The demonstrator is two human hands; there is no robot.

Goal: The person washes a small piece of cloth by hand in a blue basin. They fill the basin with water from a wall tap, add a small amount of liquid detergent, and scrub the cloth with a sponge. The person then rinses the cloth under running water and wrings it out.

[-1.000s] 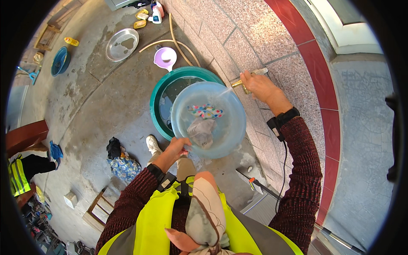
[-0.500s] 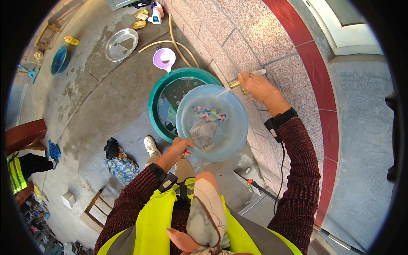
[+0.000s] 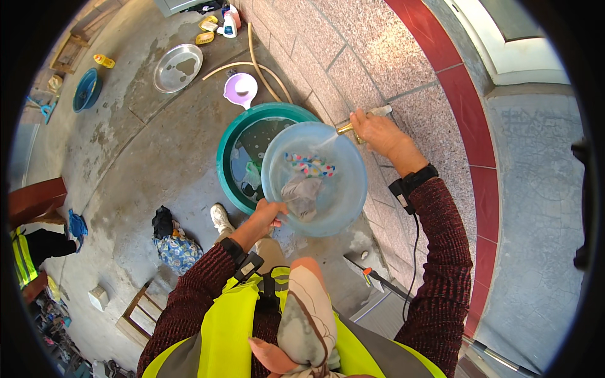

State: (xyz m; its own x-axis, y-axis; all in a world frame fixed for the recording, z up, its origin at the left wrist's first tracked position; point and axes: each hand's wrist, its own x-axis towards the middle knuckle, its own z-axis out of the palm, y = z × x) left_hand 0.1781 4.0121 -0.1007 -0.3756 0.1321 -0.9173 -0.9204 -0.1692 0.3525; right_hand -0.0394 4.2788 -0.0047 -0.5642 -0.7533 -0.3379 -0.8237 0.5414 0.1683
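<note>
With its fingers closed, my left hand (image 3: 268, 216) grips the near left rim of a translucent blue plastic basin (image 3: 350, 205). A grey cloth (image 3: 301, 192) and a white cloth with coloured dots (image 3: 310, 166) lie inside it. My right hand (image 3: 381, 133) is closed around the handle of a brass tap (image 3: 345, 128) on the tiled wall. A thin stream of water runs from the tap into the basin. Below and to the left, partly covered by the basin, a larger green tub (image 3: 228, 179) holds dark water and some cloth.
A purple dipper (image 3: 241, 88) rests beyond the green tub, near a hose (image 3: 254, 57) and a metal basin (image 3: 178, 68). A patterned bag (image 3: 176, 249) lies on the floor to the left, and a wooden stool (image 3: 134, 315) is nearby. Another person's sleeve (image 3: 50, 246) shows at far left.
The view has shifted slightly. My left hand and the blue basin have risen a little in the picture. Both hands keep their grips, and water still runs from the tap.
</note>
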